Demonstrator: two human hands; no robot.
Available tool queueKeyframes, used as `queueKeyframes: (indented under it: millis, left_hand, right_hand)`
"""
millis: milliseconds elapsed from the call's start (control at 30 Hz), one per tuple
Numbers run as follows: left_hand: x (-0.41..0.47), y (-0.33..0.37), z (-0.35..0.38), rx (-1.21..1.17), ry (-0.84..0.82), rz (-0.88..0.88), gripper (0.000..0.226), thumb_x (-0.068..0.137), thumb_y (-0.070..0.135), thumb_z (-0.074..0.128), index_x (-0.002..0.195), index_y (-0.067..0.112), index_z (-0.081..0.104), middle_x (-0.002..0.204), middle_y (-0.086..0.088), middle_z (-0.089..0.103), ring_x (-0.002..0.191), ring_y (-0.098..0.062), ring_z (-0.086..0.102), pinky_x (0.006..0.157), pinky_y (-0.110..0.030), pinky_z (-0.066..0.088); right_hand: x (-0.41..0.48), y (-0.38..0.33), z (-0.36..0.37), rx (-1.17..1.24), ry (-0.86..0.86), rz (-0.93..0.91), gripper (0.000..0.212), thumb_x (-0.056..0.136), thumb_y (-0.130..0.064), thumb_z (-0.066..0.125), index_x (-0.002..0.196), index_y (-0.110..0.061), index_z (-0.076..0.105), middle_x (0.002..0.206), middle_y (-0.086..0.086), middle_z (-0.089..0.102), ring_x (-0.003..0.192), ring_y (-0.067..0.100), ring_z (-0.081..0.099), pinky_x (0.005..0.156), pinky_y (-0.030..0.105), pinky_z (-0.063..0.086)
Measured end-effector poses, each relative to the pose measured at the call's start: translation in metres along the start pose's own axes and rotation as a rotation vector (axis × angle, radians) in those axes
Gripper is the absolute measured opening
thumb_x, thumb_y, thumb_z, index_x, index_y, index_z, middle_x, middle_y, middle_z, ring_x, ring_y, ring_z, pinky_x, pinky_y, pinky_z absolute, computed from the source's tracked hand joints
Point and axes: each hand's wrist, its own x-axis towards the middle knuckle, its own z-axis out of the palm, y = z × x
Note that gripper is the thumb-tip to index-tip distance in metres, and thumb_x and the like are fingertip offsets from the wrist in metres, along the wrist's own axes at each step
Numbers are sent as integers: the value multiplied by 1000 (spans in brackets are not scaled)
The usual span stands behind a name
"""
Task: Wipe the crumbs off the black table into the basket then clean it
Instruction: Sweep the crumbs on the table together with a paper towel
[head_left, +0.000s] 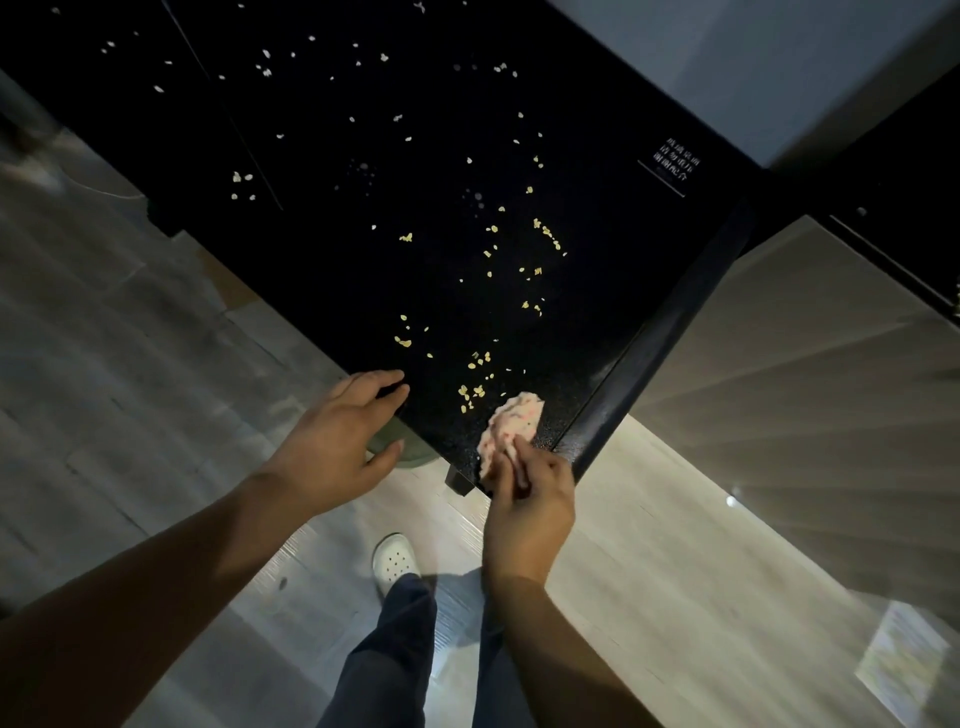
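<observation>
My right hand pinches a crumpled pink cloth at the near corner of the black surface. Thumb and fingers curl round its near end while the rest of the wad lies on the top. The cloth is soft and light, with no stiffness of its own, so I judge it will push only where my fingers press it down. A grip low on the wad should keep a broad face flat and stop it rolling over the bits. The crumbs are pale flakes, scattered from the far side down to a thicker cluster just beside the cloth. They look dry and nearly weightless, and are likely to skip on this glossy top if swept fast, so slow, overlapping strokes toward the edge seem wise. My left hand is spread with straight fingers, the tips touching the near edge and holding nothing. Just under that edge, partly hidden by the hand, sits a dull green shape. It may be the basket, but I cannot tell.
</observation>
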Motion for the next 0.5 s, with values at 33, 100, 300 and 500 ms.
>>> queueKeyframes:
  millis: [33, 100, 300, 500]
  left_hand:
    - [0, -2, 0, -1, 3, 4, 67, 84, 48, 39, 135, 8, 50, 143, -2, 41, 130, -19, 39, 100, -28, 39]
    - [1, -3, -2, -10, 7, 8, 66, 83, 49, 39, 135, 9, 51, 143, 0, 42, 129, -17, 39, 100, -24, 35]
    - [4, -9, -6, -26, 7, 36, 61, 85, 46, 40, 131, 9, 55, 140, 0, 46, 126, -13, 40, 100, -22, 34]
    - [1, -3, -4, -41, 17, 0, 61, 85, 44, 39, 131, 8, 54, 141, -1, 45, 126, -17, 42, 99, -27, 41]
  right_hand:
    - [-3, -3, 6, 10, 9, 1, 25, 85, -9, 70, 110, -11, 72, 105, 3, 60, 88, 7, 54, 82, -4, 34]
    - [-3, -11, 16, 56, 17, 7, 24, 86, -8, 69, 110, -11, 72, 104, 3, 60, 84, 3, 54, 80, -4, 36]
    - [19, -37, 7, 232, 18, 50, 22, 86, -7, 69, 108, -9, 71, 100, -1, 60, 84, -4, 57, 74, 2, 46]
    - [88, -24, -24, 110, 74, -45, 21, 87, -6, 67, 108, -7, 71, 101, -3, 58, 87, 10, 61, 81, 6, 45]
